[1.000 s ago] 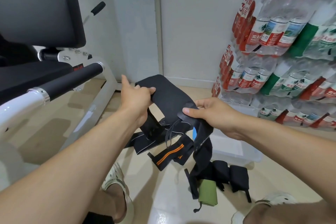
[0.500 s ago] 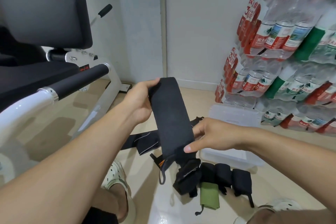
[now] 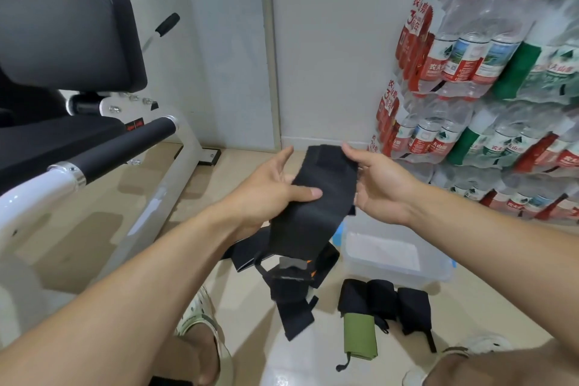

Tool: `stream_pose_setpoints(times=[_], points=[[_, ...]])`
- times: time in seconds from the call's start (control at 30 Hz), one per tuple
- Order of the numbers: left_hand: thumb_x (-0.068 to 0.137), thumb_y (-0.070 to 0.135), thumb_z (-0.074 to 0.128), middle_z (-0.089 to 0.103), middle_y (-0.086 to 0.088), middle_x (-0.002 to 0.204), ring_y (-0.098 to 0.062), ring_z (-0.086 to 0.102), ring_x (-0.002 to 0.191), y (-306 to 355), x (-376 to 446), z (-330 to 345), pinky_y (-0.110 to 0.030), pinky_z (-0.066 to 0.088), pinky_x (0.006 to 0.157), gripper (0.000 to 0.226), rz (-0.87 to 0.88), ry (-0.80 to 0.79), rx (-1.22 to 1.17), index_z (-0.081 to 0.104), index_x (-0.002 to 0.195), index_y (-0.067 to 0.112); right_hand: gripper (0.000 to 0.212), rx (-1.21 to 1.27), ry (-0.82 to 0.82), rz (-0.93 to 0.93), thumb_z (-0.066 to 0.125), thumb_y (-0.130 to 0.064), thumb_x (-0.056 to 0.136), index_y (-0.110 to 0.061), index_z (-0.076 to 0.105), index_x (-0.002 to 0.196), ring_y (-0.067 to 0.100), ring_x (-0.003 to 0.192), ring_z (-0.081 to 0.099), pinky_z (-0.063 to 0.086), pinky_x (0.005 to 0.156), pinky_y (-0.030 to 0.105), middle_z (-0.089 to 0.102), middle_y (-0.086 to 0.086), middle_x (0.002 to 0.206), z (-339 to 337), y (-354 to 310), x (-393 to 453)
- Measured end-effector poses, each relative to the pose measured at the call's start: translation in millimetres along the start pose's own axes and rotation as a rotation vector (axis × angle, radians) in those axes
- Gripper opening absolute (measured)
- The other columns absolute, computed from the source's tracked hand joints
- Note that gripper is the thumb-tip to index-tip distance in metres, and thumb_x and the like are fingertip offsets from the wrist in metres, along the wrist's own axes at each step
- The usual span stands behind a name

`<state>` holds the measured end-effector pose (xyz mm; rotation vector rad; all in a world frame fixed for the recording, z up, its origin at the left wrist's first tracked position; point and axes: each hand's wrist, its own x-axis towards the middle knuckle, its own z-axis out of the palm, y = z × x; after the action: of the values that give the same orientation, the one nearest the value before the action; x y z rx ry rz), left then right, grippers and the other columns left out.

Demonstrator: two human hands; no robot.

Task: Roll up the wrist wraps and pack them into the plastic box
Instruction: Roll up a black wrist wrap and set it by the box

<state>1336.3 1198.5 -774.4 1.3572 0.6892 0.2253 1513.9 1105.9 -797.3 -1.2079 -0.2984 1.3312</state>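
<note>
Wrap point(image 3: 316, 197), black, soft, limp and light, held above floor near plastic box point(image 3: 398, 260); left hand point(image 3: 269, 194) and right hand point(image 3: 379, 185) gripped its upper edges, likely best hold for rolling

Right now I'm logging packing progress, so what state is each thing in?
Long black wrist wrap: held up, unrolled, tail hanging.
Left hand: grips the wrap's middle.
Right hand: pinches the wrap's top end.
Clear plastic box: on the floor, lid off, no wraps visible inside.
Three black rolled wraps: rolled, outside the box.
Green wrap: on the floor, unpacked.
</note>
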Motion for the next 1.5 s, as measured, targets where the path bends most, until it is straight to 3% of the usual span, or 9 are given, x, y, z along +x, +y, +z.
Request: stream_pose_setpoints(times=[0.13, 0.33, 0.6, 0.77, 0.87, 1.0, 1.2, 1.33, 1.5], points=[[0.092, 0.016, 0.073, 0.076, -0.002, 0.117, -0.021, 0.072, 0.109, -6, -1, -1, -0.041, 0.054, 0.099, 0.095, -0.133, -0.167, 0.092, 0.008, 0.162, 0.024, 0.036, -0.086, 0.031, -0.188, 0.069, -0.010, 0.094, -0.006, 0.066, 0.130, 0.029, 0.117, 0.069, 0.058, 0.093, 0.039, 0.074, 0.013, 0.121, -5, -4, 1], [0.095, 0.045, 0.063, 0.077, 0.003, 0.109, -0.008, 0.072, 0.093, -1, 7, 0, -0.029, 0.054, 0.089, 0.040, -0.002, 0.037, -0.044, 0.071, 0.123, 0.018, 0.034, -0.536, -0.132, -0.248, 0.072, -0.014, 0.092, -0.017, 0.068, 0.126, 0.025, 0.113, 0.071, 0.056, 0.097, 0.042, 0.076, 0.005, 0.119, 0, 11, -11], [0.095, 0.015, 0.067, 0.078, 0.000, 0.092, -0.010, 0.072, 0.072, -1, 9, 1, -0.022, 0.054, 0.057, 0.025, 0.071, 0.205, -0.208, 0.067, 0.120, 0.012, 0.030, -0.892, -0.251, -0.108, 0.067, -0.018, 0.099, -0.017, 0.068, 0.129, 0.006, 0.113, 0.069, 0.053, 0.097, 0.020, 0.075, -0.007, 0.121, 4, 25, -19], [0.099, 0.014, 0.062, 0.077, -0.005, 0.089, -0.013, 0.069, 0.069, 0, 8, -1, -0.018, 0.051, 0.055, 0.016, 0.136, 0.217, -0.068, 0.070, 0.112, 0.010, 0.035, -1.048, -0.295, 0.048, 0.076, -0.017, 0.091, -0.025, 0.066, 0.124, 0.006, 0.117, 0.066, 0.049, 0.109, 0.031, 0.072, -0.009, 0.124, -19, 3, -17], [0.100, 0.008, 0.058, 0.072, -0.006, 0.086, -0.012, 0.066, 0.066, 2, 7, -4, -0.016, 0.050, 0.056, 0.014, 0.150, 0.175, -0.058, 0.071, 0.105, 0.008, 0.036, -0.837, -0.199, 0.043, 0.062, 0.000, 0.097, -0.021, 0.067, 0.127, 0.024, 0.122, 0.066, 0.050, 0.109, 0.043, 0.072, 0.002, 0.126, -38, -8, -11], [0.099, 0.003, 0.054, 0.071, -0.013, 0.100, -0.020, 0.065, 0.084, 2, 5, -9, -0.025, 0.051, 0.076, 0.018, 0.131, 0.052, -0.005, 0.071, 0.105, 0.006, 0.040, -0.364, -0.187, -0.030, 0.052, -0.035, 0.103, -0.016, 0.064, 0.135, 0.032, 0.108, 0.067, 0.048, 0.102, 0.047, 0.072, 0.011, 0.124, -36, -23, -12], [0.098, 0.009, 0.061, 0.071, -0.002, 0.087, -0.012, 0.064, 0.076, -2, 5, -6, -0.018, 0.051, 0.069, 0.016, 0.111, 0.052, 0.157, 0.071, 0.090, 0.018, 0.054, -0.440, -0.382, -0.013, 0.071, -0.011, 0.089, -0.002, 0.055, 0.140, 0.028, 0.108, 0.066, 0.049, 0.102, 0.042, 0.068, 0.023, 0.127, -17, -16, -24], [0.090, 0.022, 0.075, 0.076, -0.002, 0.101, -0.014, 0.070, 0.098, -5, 10, -5, -0.027, 0.052, 0.095, 0.011, 0.301, 0.273, 0.175, 0.075, 0.101, 0.019, 0.054, -0.299, -0.289, -0.052, 0.071, -0.006, 0.086, 0.002, 0.052, 0.135, 0.022, 0.097, 0.073, 0.062, 0.079, 0.029, 0.072, 0.019, 0.116, -5, -12, -25], [0.079, 0.029, 0.085, 0.077, 0.006, 0.109, -0.009, 0.070, 0.106, -5, 1, -1, -0.027, 0.052, 0.099, 0.039, 0.355, 0.110, 0.221, 0.072, 0.115, 0.021, 0.052, -0.076, -0.166, -0.126, 0.070, -0.007, 0.082, 0.002, 0.056, 0.132, 0.021, 0.099, 0.075, 0.061, 0.077, 0.022, 0.072, 0.019, 0.120, 1, -11, -24]])
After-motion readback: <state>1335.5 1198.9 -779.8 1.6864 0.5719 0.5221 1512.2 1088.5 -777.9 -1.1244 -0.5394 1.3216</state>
